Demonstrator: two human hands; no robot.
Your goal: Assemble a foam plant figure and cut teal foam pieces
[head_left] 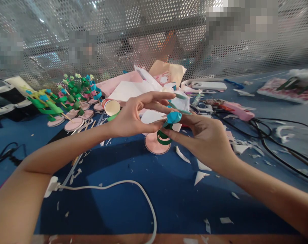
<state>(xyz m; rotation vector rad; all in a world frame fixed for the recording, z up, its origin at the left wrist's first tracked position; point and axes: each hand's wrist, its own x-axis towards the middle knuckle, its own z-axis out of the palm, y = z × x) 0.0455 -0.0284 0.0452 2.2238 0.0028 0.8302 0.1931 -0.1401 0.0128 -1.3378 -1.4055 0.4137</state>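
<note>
A small paper craft piece stands in the middle of the blue table: a round pink base, a green paper curl and a light blue paper bud on a stick. My left hand reaches in from the left, thumb against the blue bud, its other fingers stretched out above it. My right hand comes from the right and pinches the stick by the green curl and the blue bud.
Several finished paper flowers on pink bases stand at the left. A white cable runs across the near table. Black cables, a pink glue gun, paper sheets and white scraps lie around. A perforated metal screen closes the back.
</note>
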